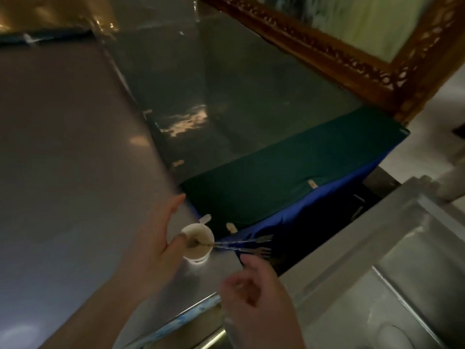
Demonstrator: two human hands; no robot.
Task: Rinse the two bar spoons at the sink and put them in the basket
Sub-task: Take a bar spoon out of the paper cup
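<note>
Two bar spoons [241, 244] with twisted metal stems and fork-like ends stand in a small white paper cup [197, 245] on the steel counter, their forked ends leaning out to the right. My left hand [161, 238] is beside the cup on its left, thumb touching the rim, fingers apart. My right hand [254, 295] hovers just below the spoons' forked ends, fingers loosely curled and holding nothing. The steel sink [392, 285] is at the lower right. No basket is in view.
A wide steel counter [75, 159] fills the left. A dark green and blue cloth [289, 177] lies behind the cup, over a dark glass surface. A carved wooden frame [352, 59] stands at the upper right.
</note>
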